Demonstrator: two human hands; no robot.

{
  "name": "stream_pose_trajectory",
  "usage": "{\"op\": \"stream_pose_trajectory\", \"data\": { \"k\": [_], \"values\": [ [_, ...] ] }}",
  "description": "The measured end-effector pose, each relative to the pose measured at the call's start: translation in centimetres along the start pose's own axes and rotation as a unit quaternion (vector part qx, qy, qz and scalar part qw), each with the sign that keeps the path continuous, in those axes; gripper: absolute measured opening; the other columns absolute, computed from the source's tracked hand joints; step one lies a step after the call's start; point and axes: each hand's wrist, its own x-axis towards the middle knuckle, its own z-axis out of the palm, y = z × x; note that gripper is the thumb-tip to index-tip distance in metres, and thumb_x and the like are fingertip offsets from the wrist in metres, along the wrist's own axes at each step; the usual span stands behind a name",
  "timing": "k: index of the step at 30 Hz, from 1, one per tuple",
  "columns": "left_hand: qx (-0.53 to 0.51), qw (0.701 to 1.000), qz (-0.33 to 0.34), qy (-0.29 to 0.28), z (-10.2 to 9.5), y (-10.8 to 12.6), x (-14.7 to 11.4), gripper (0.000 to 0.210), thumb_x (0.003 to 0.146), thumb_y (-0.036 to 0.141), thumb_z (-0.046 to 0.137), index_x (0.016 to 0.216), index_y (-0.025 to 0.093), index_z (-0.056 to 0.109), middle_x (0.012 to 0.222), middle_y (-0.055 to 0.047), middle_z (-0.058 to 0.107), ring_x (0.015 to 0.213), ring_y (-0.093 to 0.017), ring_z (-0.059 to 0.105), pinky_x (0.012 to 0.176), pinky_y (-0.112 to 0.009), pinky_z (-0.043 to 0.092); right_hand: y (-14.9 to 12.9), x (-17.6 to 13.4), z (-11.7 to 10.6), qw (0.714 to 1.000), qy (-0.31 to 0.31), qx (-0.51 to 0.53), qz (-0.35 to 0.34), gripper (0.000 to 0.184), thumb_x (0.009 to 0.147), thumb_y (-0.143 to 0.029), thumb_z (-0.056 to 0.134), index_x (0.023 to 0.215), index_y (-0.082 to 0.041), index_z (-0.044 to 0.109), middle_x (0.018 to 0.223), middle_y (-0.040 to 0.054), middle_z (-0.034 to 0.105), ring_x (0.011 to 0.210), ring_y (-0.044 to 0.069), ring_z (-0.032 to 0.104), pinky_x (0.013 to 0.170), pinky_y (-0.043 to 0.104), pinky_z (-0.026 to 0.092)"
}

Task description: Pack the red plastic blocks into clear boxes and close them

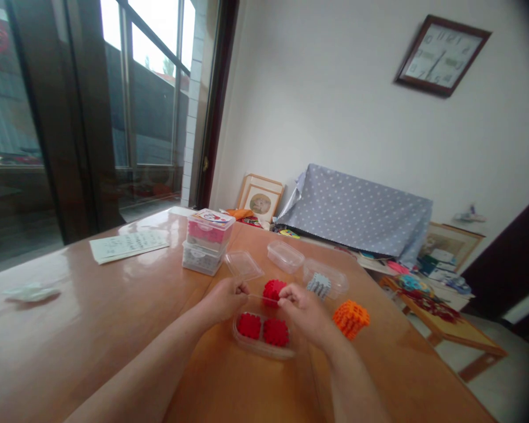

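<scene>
My left hand (230, 298) and my right hand (302, 305) are both closed in a pinch at the two sides of a clear plastic lid (264, 301), whose thin edge runs between them; most of it is hard to make out. Below it on the table is a clear plastic container (264, 351) with two stacks of red notched pieces, a left stack (249, 325) and a right stack (275, 332), side by side. Just beyond my hands sits another red stack (273, 289), partly hidden by my right fingers. An orange stack (351, 319) stands to the right of my right hand.
Grey pieces (319, 285) lie in an open clear container (339, 281). Farther back are another clear container (285, 257) and a flat clear lid (244, 264). Two stacked lidded boxes (205, 241) stand left of these, with paper sheets (130, 245) and a crumpled tissue (30, 292) beyond.
</scene>
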Motion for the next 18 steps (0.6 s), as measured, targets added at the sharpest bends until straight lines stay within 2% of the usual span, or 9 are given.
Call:
{"op": "stream_pose_trajectory", "data": {
  "k": [2, 5, 8, 11, 18],
  "values": [
    [-0.011, 1.000, -0.001, -0.002, 0.1, 0.1, -0.1, 0.017, 0.070, 0.021, 0.053, 0.082, 0.015, 0.063, 0.064, 0.001, 0.060, 0.057, -0.013, 0.052, 0.050, -0.023, 0.028, 1.7, 1.2, 0.2, 0.995, 0.094, 0.023, 0.022, 0.020, 0.089, -0.030, 0.054, 0.100, -0.021, 0.067, 0.099, 0.0046, 0.074, 0.092, 0.021, 0.067, 0.083, 0.033, 0.049],
    [-0.017, 1.000, 0.003, -0.003, 0.1, 0.2, -0.1, 0.015, 0.069, 0.020, 0.053, 0.081, 0.015, 0.062, 0.065, 0.001, 0.061, 0.057, -0.013, 0.053, 0.050, -0.023, 0.029, 4.5, 2.7, 0.7, 0.990, 0.139, 0.020, 0.031, 0.044, 0.082, -0.034, 0.064, 0.124, -0.021, 0.062, 0.126, 0.0095, 0.068, 0.117, 0.026, 0.062, 0.102, 0.041, 0.044],
    [-0.010, 1.000, 0.001, 0.000, 0.0, 0.5, -0.2, 0.016, 0.069, 0.019, 0.052, 0.081, 0.015, 0.062, 0.063, 0.001, 0.059, 0.056, -0.013, 0.052, 0.050, -0.023, 0.028, 6.5, 3.4, 1.4, 0.990, 0.116, 0.051, 0.060, 0.064, 0.079, -0.038, 0.068, 0.139, -0.022, 0.054, 0.143, 0.0112, 0.059, 0.133, 0.029, 0.053, 0.112, 0.045, 0.037],
    [-0.014, 1.000, -0.011, -0.001, -0.2, 1.1, -0.5, 0.015, 0.069, 0.018, 0.053, 0.080, 0.015, 0.062, 0.062, 0.002, 0.057, 0.054, -0.012, 0.049, 0.049, -0.022, 0.028, 7.5, 3.5, 1.9, 0.991, 0.075, 0.085, 0.075, 0.075, 0.075, -0.040, 0.073, 0.144, -0.021, 0.050, 0.148, 0.0125, 0.054, 0.137, 0.030, 0.049, 0.115, 0.045, 0.035],
    [-0.015, 1.000, -0.022, -0.007, -0.5, 2.0, -0.8, 0.014, 0.068, 0.017, 0.052, 0.078, 0.016, 0.060, 0.059, 0.003, 0.055, 0.052, -0.011, 0.046, 0.049, -0.022, 0.026, 7.8, 3.4, 2.0, 0.987, 0.040, 0.123, 0.098, 0.077, 0.076, -0.045, 0.074, 0.144, -0.018, 0.050, 0.148, 0.0139, 0.054, 0.137, 0.029, 0.049, 0.113, 0.042, 0.039]
  ]
}}
